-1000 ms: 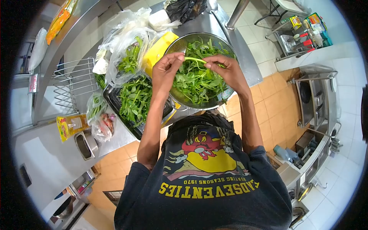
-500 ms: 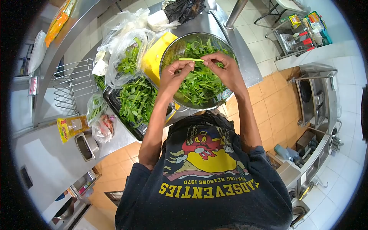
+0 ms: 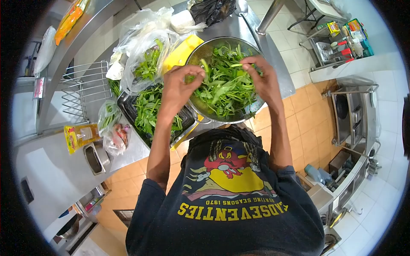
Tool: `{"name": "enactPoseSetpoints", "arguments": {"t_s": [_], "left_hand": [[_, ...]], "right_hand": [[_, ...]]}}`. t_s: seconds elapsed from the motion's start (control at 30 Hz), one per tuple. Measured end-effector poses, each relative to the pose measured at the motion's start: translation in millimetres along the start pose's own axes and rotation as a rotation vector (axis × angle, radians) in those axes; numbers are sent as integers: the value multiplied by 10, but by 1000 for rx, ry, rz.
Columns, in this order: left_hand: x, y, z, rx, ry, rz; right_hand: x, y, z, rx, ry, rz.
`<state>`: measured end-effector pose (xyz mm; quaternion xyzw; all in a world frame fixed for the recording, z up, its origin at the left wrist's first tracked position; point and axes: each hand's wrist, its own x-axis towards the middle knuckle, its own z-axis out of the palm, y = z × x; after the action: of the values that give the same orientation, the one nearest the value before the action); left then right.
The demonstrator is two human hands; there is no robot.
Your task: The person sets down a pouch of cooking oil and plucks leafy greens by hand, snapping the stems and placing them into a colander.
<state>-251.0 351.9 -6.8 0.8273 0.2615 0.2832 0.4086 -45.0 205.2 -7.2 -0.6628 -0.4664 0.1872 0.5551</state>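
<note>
Leafy greens with long stems [image 3: 226, 91] fill a round metal strainer [image 3: 208, 117]. Over its left rim, my left hand [image 3: 179, 85] pinches a short piece of green stem [image 3: 205, 65] at the fingertips. Across from it, my right hand [image 3: 265, 79] has thumb and forefinger closed on another pale green stem piece [image 3: 236, 65], above the greens. The two hands are apart. To the left, more leafy greens [image 3: 147, 115] lie in a black tray [image 3: 186, 119], partly covered by my left forearm.
A clear plastic bag [image 3: 147, 30] with greens stands behind the tray, beside a yellow board [image 3: 183, 49]. A ladle [image 3: 242, 8] lies on the steel table [image 3: 277, 70]. Small bags [image 3: 115, 143], a yellow oil pouch [image 3: 81, 136] and a wire rack [image 3: 87, 91] are at left.
Both hands held one stem between them; now they have moved apart, each with a stem piece. My left hand has shifted left, my right hand slightly right.
</note>
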Motion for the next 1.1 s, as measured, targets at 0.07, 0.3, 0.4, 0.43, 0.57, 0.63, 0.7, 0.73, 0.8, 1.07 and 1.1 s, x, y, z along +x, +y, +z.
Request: {"name": "enactPoseSetpoints", "arguments": {"t_s": [0.07, 0.3, 0.4, 0.43, 0.57, 0.63, 0.7, 0.73, 0.8, 1.07, 1.1], "left_hand": [[3, -89, -130, 29, 84, -57], [99, -482, -564, -401, 210, -310], [82, -494, -540, -455, 221, -314], [74, -454, -496, -469, 211, -313], [36, -267, -216, -483, 129, -375], [22, -182, -5, -562, 92, -375], [20, -98, 186, -620, 48, -381], [28, 5, 273, -650, 58, -413], [17, 8, 442, -747, 39, -399], [-6, 58, 636, -885, 31, -471], [-8, 75, 627, -877, 34, -479]], "right_hand": [[0, -21, -118, -21, 1, 40], [10, 24, -136, 4, 41, 105], [4, 32, -102, 84, 40, 165], [7, 36, -84, 124, 39, 192], [3, 79, -7, 245, -8, 164], [-24, 133, 28, 150, -89, 107], [-13, 107, 84, 9, -132, 16], [-5, 21, 131, -20, -139, 27], [10, -44, 209, -44, -157, 22], [9, 38, 272, -111, -122, -122], [18, 21, 259, -115, -116, -133]]}}
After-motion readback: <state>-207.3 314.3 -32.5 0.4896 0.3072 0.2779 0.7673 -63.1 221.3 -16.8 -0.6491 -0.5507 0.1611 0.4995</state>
